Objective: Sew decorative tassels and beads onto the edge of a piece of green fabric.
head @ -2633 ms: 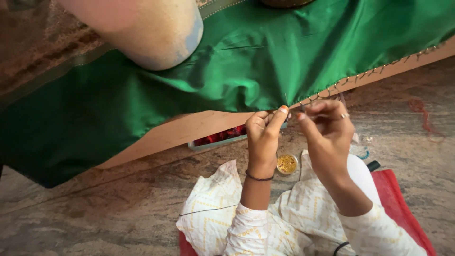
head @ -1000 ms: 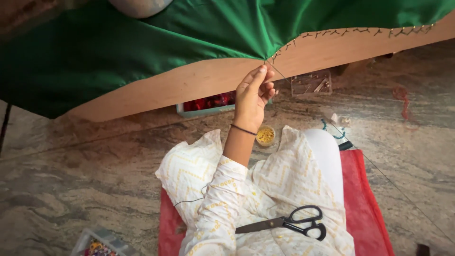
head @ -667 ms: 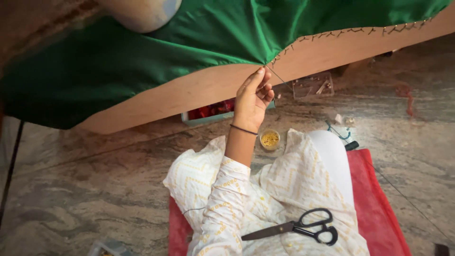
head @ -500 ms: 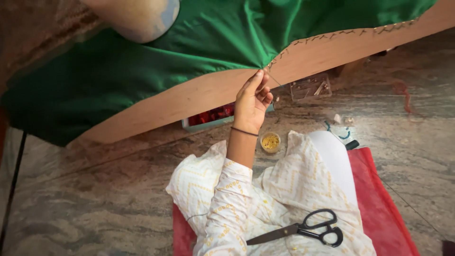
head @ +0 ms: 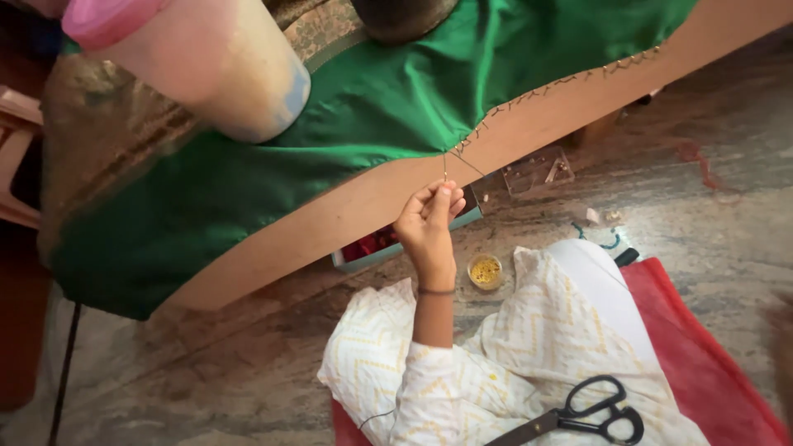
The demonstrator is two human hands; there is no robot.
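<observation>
My left hand (head: 429, 225), a dark bangle on its wrist, is pinched on a thin needle (head: 444, 168) with thread. The needle stands at the edge of a green fabric (head: 372, 107). That fabric is stretched over a wooden frame (head: 529, 124) and laced to it with zigzag stitches. My right hand is out of view. Black-handled scissors (head: 588, 413) lie on my lap, on the white patterned cloth.
A small bowl of yellow beads (head: 485, 270) sits on the stone floor by my knee. A tray with red contents (head: 370, 246) and a clear plastic box (head: 537, 169) lie under the frame. A cream and pink cylinder (head: 206, 66) rests on the fabric. I sit on a red mat (head: 702, 330).
My right hand, earlier working beside the left at the fabric edge, has left the view. My left hand stays pinched at the same seam while the view shifts.
</observation>
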